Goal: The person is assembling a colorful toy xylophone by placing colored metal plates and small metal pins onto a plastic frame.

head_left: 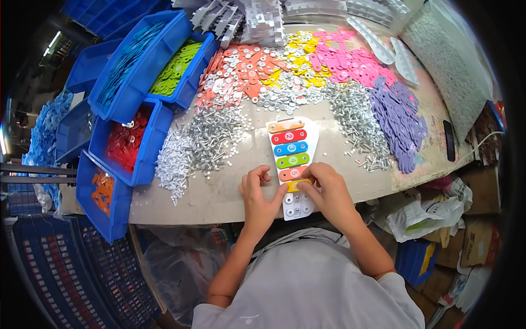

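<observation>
A toy xylophone with a white base (310, 135) lies near the front edge of the table, its narrow end toward me. Orange, red, blue, green and coral bars cross it, and a yellow bar (296, 185) sits below them. My left hand (258, 196) rests on the left, its fingers partly curled and apart from the thumb, which touches the yellow bar's left end. On the other side, my right hand (331, 196) grips the bar's right end between thumb and fingers, partly covering it. Bare round posts show on the base's near end.
Blue bins (170, 143) hold coloured bars on the left. Loose piles of metal pins (211, 131), white washers (287, 97), pink bars (350, 60) and purple bars (397, 126) ring the work spot. White bases (263, 22) are stacked behind; a phone (449, 140) lies at right beside a large bag (452, 66).
</observation>
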### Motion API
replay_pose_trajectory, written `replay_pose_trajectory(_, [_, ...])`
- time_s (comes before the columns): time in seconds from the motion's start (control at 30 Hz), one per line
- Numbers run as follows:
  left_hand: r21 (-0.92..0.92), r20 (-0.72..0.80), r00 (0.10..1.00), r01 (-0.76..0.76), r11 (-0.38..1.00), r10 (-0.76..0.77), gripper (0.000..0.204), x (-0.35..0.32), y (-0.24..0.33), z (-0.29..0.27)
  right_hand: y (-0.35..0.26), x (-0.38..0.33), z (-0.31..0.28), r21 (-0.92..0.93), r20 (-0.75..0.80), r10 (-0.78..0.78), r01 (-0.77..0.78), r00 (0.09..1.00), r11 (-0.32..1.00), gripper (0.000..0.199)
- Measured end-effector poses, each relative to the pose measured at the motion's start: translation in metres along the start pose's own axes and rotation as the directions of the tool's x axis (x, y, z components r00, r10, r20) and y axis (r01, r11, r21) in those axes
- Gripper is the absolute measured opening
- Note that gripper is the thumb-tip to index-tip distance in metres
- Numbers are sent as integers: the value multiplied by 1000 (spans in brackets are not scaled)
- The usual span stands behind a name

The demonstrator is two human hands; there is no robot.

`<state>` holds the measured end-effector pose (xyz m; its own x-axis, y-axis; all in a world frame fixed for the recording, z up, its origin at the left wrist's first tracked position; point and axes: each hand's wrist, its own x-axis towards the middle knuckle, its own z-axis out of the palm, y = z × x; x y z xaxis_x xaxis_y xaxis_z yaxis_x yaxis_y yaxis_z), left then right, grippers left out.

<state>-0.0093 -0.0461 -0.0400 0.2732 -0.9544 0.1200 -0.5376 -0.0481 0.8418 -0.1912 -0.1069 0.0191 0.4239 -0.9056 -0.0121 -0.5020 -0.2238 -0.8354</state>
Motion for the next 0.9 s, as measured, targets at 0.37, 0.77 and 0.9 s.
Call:
replay_pose_trajectory(0.37, [-53, 37, 999, 40, 998, -38, 70, -1, -4, -6, 27, 6, -11, 46, 31, 218, -219, 975, 975, 23])
replay_pose_trajectory(0.77, [36, 181, 971, -164, 986, 154, 100, -37, 6, -9, 135, 219, -139, -761, -120, -317, 118, 941, 638, 18])
replay_pose_trajectory(0.9, [13, 174, 973, -157, 988, 152, 97, -35, 7, -10, 136, 235, -155, -741, 51, -282, 225, 958, 633, 18])
